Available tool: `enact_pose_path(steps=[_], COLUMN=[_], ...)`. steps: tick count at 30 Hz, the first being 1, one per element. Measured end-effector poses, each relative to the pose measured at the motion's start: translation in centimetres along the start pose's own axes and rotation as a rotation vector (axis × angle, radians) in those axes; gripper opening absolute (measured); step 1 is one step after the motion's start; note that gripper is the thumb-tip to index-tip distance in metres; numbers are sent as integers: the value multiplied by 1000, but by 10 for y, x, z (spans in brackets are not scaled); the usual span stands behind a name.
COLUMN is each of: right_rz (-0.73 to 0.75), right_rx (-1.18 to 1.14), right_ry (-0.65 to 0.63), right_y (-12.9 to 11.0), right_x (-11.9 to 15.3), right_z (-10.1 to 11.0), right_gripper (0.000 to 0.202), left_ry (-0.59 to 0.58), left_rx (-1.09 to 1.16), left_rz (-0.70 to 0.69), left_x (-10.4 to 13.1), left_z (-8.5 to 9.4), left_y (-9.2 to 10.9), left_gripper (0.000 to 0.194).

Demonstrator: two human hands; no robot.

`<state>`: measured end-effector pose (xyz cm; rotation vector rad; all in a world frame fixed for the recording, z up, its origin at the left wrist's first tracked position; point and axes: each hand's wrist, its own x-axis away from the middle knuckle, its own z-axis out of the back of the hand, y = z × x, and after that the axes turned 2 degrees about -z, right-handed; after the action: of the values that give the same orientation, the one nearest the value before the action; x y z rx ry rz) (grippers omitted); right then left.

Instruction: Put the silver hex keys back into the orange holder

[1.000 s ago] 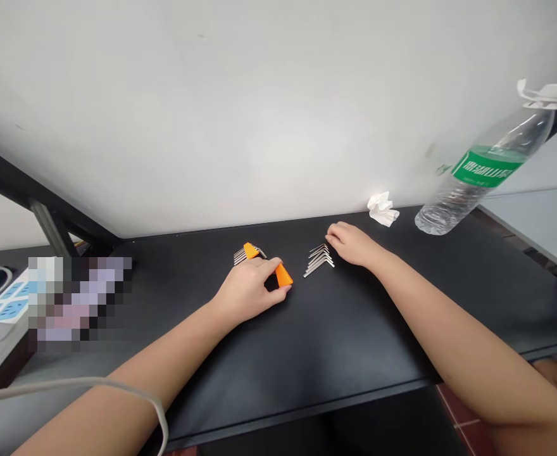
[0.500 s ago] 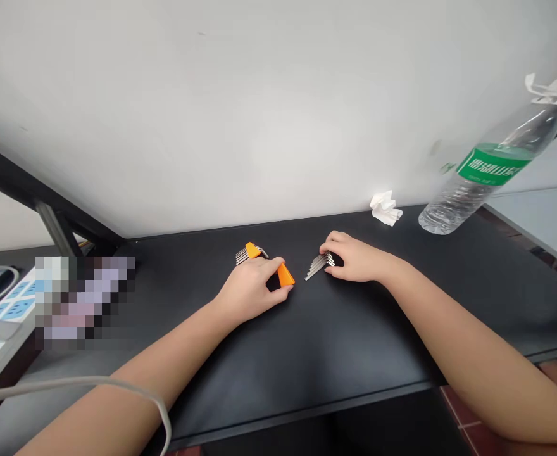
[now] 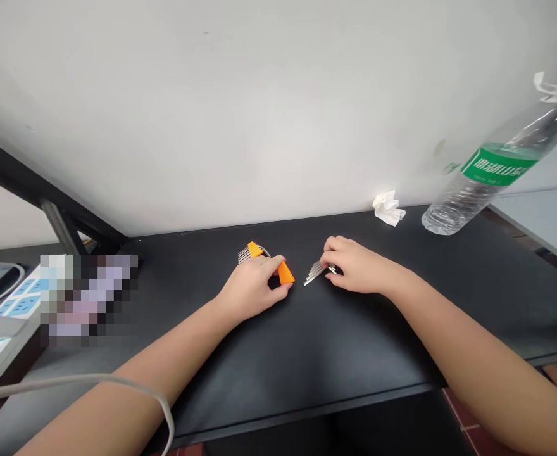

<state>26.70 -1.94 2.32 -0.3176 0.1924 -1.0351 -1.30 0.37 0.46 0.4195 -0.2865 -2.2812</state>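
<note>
My left hand [image 3: 256, 290] is closed on an orange holder [image 3: 286, 273], with thumb and fingers on its two sides. Just beyond that hand lies another orange holder [image 3: 255, 249] with several thin metal keys through it. To the right, a fan of silver L-shaped keys [image 3: 315, 272] rests on the black table. My right hand [image 3: 354, 265] has its fingertips closed around the bent ends of these keys, partly covering them. A small gap of bare table separates the held holder from the key tips.
Crumpled white tissue [image 3: 388, 208] lies by the wall, beside a large water bottle [image 3: 490, 168] at the back right. A power strip [image 3: 19, 304] is at the far left. A pale cable [image 3: 93, 378] crosses over my left forearm.
My right hand has come down a little over the silver keys and covers more of their bent ends. The left hand keeps its hold on the orange holder. The view has shifted slightly.
</note>
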Motion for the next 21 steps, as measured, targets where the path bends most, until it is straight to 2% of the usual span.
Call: enact_pose_path(steps=[7, 12, 15, 21], right_rz=[22, -35, 23, 133], right_rx=[111, -119, -251, -266], right_ry=[-32, -65, -33, 33], right_y=[-10, -14, -15, -16], right_x=[0, 3, 4, 5], right_z=[-3, 4, 5, 2], right_gripper=[14, 12, 17, 25], left_ry=[-11, -3, -4, 16], left_rx=[-29, -23, -19, -10], left_rz=[-4, 5, -1, -26], left_x=[0, 0, 0, 1], left_z=[-1, -2, -2, -2], left_y=[-3, -5, -5, -4], left_gripper=[41, 36, 29, 29])
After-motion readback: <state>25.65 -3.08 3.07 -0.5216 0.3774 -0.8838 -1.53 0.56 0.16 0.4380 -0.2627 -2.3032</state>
